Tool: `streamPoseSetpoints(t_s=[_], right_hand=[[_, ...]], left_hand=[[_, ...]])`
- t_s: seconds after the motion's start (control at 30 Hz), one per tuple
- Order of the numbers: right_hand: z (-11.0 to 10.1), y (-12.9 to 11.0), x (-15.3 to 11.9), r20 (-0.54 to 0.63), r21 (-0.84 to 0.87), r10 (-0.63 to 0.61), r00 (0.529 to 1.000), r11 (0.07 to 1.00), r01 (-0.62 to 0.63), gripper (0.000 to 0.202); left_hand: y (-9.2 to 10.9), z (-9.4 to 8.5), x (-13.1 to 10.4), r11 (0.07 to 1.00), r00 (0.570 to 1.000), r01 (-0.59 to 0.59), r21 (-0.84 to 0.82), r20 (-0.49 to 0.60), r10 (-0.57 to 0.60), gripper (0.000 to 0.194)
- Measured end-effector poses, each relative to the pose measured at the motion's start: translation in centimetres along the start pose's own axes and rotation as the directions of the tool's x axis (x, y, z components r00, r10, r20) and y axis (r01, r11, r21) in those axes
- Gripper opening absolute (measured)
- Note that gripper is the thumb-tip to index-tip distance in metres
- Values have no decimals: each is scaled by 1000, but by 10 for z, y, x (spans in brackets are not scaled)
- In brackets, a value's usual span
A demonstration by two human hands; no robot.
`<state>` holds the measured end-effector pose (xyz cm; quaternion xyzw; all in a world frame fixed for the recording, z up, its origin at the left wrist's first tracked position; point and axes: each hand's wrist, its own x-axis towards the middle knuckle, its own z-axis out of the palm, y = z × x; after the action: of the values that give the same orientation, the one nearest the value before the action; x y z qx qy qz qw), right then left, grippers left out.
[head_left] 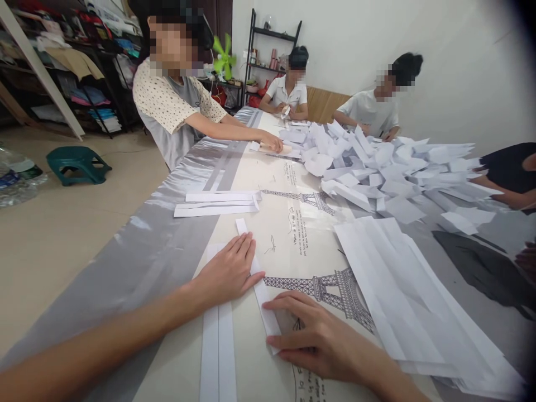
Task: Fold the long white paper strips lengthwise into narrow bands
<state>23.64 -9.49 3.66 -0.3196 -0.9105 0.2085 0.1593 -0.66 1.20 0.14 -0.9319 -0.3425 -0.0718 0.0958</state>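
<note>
A narrow folded paper strip lies slantwise on the printed tablecloth between my hands. My left hand lies flat across the strip's upper part, fingers stretched out together and thumb apart. Near the strip's lower end, my right hand is curved with its fingers apart, two tips touching the paper. Beneath my left wrist and forearm are long white folded strips, side by side. More folded strips lie ahead of my left hand. A stack of white paper sheets rests to the right of my right hand.
A large heap of folded white papers covers the table's far right. One person reaches over the table's left side; two others sit at the far end. Another person's arm shows at the right edge. A green stool stands on the floor.
</note>
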Motion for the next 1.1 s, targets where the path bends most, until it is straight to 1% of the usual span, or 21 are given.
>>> streamPoseSetpoints(t_s=[0.13,0.3,0.4,0.5,0.57,0.6,0.7,0.8,0.87,0.97,1.1], right_hand=[[2,0,0,-38,25,-11,999,1000,12,18],[-1,-2,1,-23,53,18,1000,998,-17,17],[-3,2,1,-23,123,1,1000,992,2,16],[-4,9,2,-109,248,-30,994,967,56,21],[-4,12,2,-157,280,-18,988,958,61,23],[-3,13,2,-158,275,-5,987,960,49,23],[0,15,1,-112,237,16,994,972,11,19],[2,14,1,-83,225,12,997,974,6,18],[1,13,1,-65,210,12,998,978,2,19],[-3,10,1,-26,141,39,999,989,-35,21],[-8,8,-2,19,58,53,998,997,-54,23]], left_hand=[[0,-2,0,1000,1000,3,-30,6,-3,86],[1,-9,-2,998,999,-12,-55,44,15,104],[2,-11,-3,999,998,-12,-52,57,15,103],[2,-11,-3,999,998,-6,-52,65,9,101],[2,-12,-2,999,997,-8,-50,76,11,102],[1,-12,-2,999,997,-9,-50,79,13,102],[1,-12,-2,999,997,-9,-48,77,13,102],[2,-10,-3,999,998,-6,-52,67,10,102],[2,-9,-3,998,998,-4,-66,55,8,102],[2,-8,-4,996,999,-3,-88,39,6,101],[2,-9,-4,997,998,-5,-82,55,9,102]])
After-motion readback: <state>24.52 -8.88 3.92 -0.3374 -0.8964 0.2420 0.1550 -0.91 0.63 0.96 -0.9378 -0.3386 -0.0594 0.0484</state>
